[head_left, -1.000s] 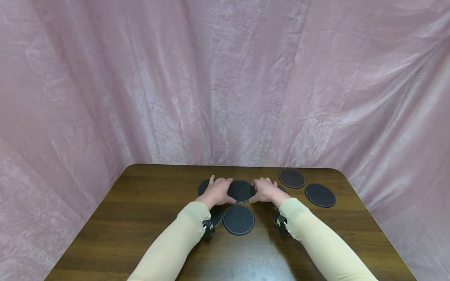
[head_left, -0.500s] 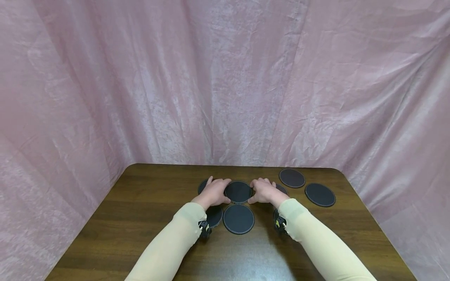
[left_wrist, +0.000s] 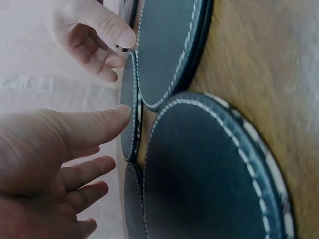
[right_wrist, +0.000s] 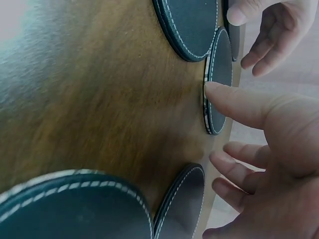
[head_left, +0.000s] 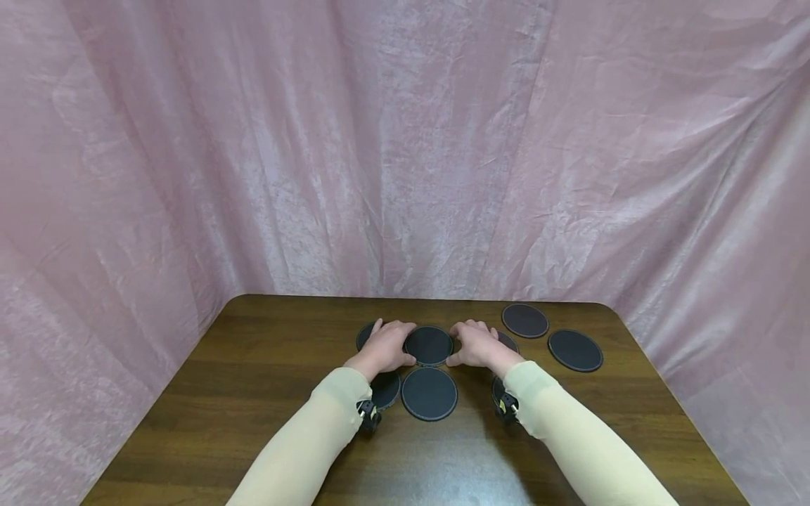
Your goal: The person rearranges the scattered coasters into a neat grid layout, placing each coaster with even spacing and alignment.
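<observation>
Round dark leather coasters with pale stitched edges lie flat on the table. A middle back coaster (head_left: 429,346) sits between my two hands, just behind a middle front coaster (head_left: 429,393). My left hand (head_left: 384,349) is at its left edge, thumb tip by the rim and fingers extended, partly covering a left back coaster (head_left: 365,334) and a left front coaster (head_left: 386,390). Beside the right edge is my right hand (head_left: 476,345), its thumb (right_wrist: 234,102) at the rim and fingers loosely bent. In the left wrist view, the middle back coaster (left_wrist: 127,94) meets the front one.
Under my right arm are two partly hidden coasters (head_left: 508,342), one nearer me. Two more, a far coaster (head_left: 525,320) and a right coaster (head_left: 576,351), lie toward the back right. A brown wooden table (head_left: 253,393) ends at a pink curtain (head_left: 405,176).
The middle back coaster has shifted slightly left and nearer me, now lining up behind the front one. My left hand moved left with it; my right hand stayed nearly still. Little differs over the last half second.
</observation>
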A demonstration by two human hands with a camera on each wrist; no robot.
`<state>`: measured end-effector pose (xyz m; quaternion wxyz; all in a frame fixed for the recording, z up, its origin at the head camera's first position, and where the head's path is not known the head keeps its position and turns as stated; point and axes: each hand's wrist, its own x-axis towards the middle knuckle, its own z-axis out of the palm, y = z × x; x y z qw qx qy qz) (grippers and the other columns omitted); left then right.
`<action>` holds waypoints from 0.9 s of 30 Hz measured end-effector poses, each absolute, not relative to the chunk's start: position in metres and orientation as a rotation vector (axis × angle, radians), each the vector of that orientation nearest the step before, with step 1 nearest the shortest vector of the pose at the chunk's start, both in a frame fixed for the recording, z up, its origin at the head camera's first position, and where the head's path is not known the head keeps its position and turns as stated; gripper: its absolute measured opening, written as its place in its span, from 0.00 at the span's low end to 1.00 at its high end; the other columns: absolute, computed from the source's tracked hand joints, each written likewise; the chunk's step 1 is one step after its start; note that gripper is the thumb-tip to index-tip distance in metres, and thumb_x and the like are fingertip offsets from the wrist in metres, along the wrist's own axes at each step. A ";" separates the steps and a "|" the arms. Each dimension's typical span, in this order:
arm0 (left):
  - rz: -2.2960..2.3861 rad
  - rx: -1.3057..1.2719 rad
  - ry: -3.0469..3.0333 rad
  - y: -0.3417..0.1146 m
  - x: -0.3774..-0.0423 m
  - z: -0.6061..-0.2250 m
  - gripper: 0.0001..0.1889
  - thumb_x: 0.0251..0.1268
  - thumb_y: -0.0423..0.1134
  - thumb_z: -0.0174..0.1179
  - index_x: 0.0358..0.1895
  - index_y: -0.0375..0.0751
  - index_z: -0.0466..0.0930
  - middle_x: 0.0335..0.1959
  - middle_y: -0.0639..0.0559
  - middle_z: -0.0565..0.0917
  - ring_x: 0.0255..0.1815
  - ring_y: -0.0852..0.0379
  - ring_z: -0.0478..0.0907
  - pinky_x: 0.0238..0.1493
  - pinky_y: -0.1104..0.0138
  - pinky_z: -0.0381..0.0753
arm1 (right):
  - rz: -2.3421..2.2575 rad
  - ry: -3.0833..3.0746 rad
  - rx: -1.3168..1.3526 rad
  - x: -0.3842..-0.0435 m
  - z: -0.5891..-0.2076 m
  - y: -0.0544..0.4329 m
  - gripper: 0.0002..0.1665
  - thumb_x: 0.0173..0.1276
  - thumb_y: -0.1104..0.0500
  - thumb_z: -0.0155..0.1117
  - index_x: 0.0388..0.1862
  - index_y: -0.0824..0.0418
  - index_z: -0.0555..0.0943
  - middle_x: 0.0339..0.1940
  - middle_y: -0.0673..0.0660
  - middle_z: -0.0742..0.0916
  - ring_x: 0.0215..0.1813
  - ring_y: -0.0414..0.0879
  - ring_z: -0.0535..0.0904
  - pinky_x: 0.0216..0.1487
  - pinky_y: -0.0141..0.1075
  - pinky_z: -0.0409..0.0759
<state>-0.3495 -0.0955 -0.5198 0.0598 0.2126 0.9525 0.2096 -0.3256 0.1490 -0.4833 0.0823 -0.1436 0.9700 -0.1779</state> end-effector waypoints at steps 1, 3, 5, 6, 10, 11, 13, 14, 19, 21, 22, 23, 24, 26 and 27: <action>0.638 0.640 2.882 -0.094 -0.346 -0.516 0.41 0.68 0.45 0.80 0.81 0.42 0.74 0.80 0.41 0.75 0.86 0.38 0.62 0.87 0.37 0.43 | -0.542 2.906 -0.434 -0.323 -0.482 0.151 0.43 0.65 0.50 0.87 0.74 0.65 0.80 0.61 0.61 0.84 0.70 0.65 0.74 0.74 0.72 0.63; 0.633 0.652 2.896 -0.092 -0.338 -0.508 0.40 0.69 0.45 0.79 0.81 0.40 0.74 0.80 0.40 0.76 0.86 0.37 0.62 0.86 0.36 0.45 | -0.555 2.929 -0.452 -0.318 -0.481 0.157 0.46 0.65 0.50 0.86 0.77 0.66 0.78 0.64 0.63 0.83 0.72 0.66 0.73 0.75 0.73 0.61; 0.644 0.659 2.904 -0.090 -0.329 -0.500 0.38 0.71 0.44 0.78 0.80 0.38 0.74 0.80 0.40 0.75 0.86 0.37 0.62 0.86 0.35 0.45 | -0.557 2.955 -0.456 -0.314 -0.480 0.163 0.48 0.66 0.49 0.86 0.79 0.67 0.75 0.69 0.66 0.82 0.76 0.69 0.71 0.77 0.75 0.58; 0.642 0.661 2.909 -0.089 -0.322 -0.493 0.38 0.71 0.44 0.78 0.80 0.38 0.74 0.80 0.39 0.75 0.86 0.36 0.62 0.86 0.35 0.44 | -0.555 2.966 -0.453 -0.311 -0.480 0.166 0.49 0.67 0.49 0.85 0.80 0.66 0.75 0.71 0.67 0.80 0.78 0.70 0.69 0.78 0.75 0.56; 0.628 0.676 2.942 -0.085 -0.310 -0.486 0.37 0.74 0.46 0.76 0.80 0.38 0.74 0.80 0.40 0.75 0.87 0.37 0.61 0.86 0.34 0.44 | -0.536 3.012 -0.438 -0.300 -0.477 0.181 0.51 0.68 0.48 0.84 0.82 0.67 0.73 0.79 0.71 0.76 0.82 0.72 0.64 0.79 0.78 0.52; 0.621 0.679 2.949 -0.084 -0.307 -0.486 0.37 0.75 0.46 0.75 0.81 0.39 0.74 0.81 0.41 0.74 0.87 0.38 0.60 0.86 0.34 0.44 | -0.533 3.020 -0.431 -0.297 -0.476 0.185 0.51 0.68 0.48 0.84 0.82 0.67 0.72 0.80 0.71 0.74 0.83 0.72 0.63 0.80 0.78 0.51; 0.610 0.685 2.964 -0.082 -0.302 -0.485 0.36 0.76 0.48 0.74 0.81 0.39 0.74 0.81 0.41 0.73 0.87 0.38 0.60 0.86 0.34 0.45 | -0.525 3.042 -0.430 -0.290 -0.474 0.192 0.51 0.68 0.48 0.84 0.82 0.67 0.73 0.80 0.72 0.74 0.83 0.72 0.63 0.79 0.79 0.51; 0.609 0.692 2.970 -0.081 -0.300 -0.485 0.36 0.76 0.48 0.74 0.81 0.39 0.74 0.81 0.41 0.73 0.87 0.38 0.60 0.86 0.34 0.46 | -0.525 3.046 -0.426 -0.287 -0.473 0.195 0.51 0.68 0.47 0.84 0.82 0.68 0.72 0.80 0.71 0.75 0.83 0.72 0.63 0.79 0.79 0.51; 0.612 0.716 2.970 -0.074 -0.287 -0.483 0.37 0.76 0.50 0.74 0.81 0.39 0.74 0.83 0.39 0.71 0.87 0.37 0.59 0.85 0.33 0.46 | -0.502 3.069 -0.428 -0.269 -0.471 0.211 0.51 0.70 0.46 0.83 0.81 0.69 0.72 0.79 0.72 0.75 0.83 0.72 0.63 0.78 0.80 0.53; 0.618 0.722 2.967 -0.071 -0.282 -0.481 0.37 0.76 0.50 0.74 0.81 0.39 0.74 0.83 0.38 0.70 0.88 0.36 0.58 0.85 0.33 0.46 | -0.492 3.075 -0.433 -0.262 -0.469 0.217 0.51 0.70 0.45 0.83 0.81 0.69 0.73 0.78 0.73 0.75 0.82 0.73 0.64 0.77 0.80 0.53; 0.618 0.726 2.968 -0.069 -0.281 -0.482 0.37 0.75 0.50 0.74 0.81 0.39 0.74 0.83 0.38 0.70 0.88 0.36 0.58 0.85 0.33 0.46 | -0.492 3.071 -0.433 -0.258 -0.469 0.219 0.51 0.70 0.45 0.83 0.81 0.69 0.73 0.78 0.73 0.75 0.82 0.73 0.64 0.77 0.80 0.53; 0.612 0.733 2.970 -0.068 -0.279 -0.482 0.38 0.75 0.51 0.75 0.81 0.39 0.74 0.83 0.38 0.70 0.88 0.37 0.58 0.85 0.33 0.46 | -0.494 3.068 -0.433 -0.255 -0.469 0.221 0.51 0.71 0.45 0.82 0.81 0.69 0.72 0.79 0.73 0.75 0.82 0.73 0.64 0.78 0.80 0.53; 0.610 0.740 2.971 -0.067 -0.278 -0.482 0.38 0.75 0.52 0.75 0.81 0.39 0.74 0.83 0.38 0.70 0.88 0.36 0.58 0.85 0.33 0.47 | -0.503 3.065 -0.441 -0.251 -0.469 0.224 0.51 0.71 0.44 0.82 0.81 0.70 0.72 0.79 0.73 0.75 0.83 0.73 0.64 0.78 0.80 0.52; 0.595 0.751 2.974 -0.064 -0.275 -0.483 0.38 0.74 0.53 0.75 0.80 0.39 0.75 0.84 0.39 0.70 0.88 0.37 0.59 0.85 0.33 0.47 | -0.521 3.062 -0.466 -0.245 -0.472 0.229 0.51 0.72 0.43 0.81 0.81 0.70 0.72 0.79 0.74 0.75 0.83 0.74 0.63 0.78 0.80 0.52; 0.582 0.758 2.978 -0.062 -0.273 -0.484 0.38 0.74 0.54 0.74 0.80 0.40 0.75 0.84 0.40 0.70 0.88 0.37 0.59 0.85 0.33 0.48 | -0.537 3.058 -0.475 -0.241 -0.474 0.232 0.51 0.72 0.43 0.81 0.81 0.71 0.72 0.79 0.74 0.74 0.83 0.75 0.63 0.78 0.80 0.51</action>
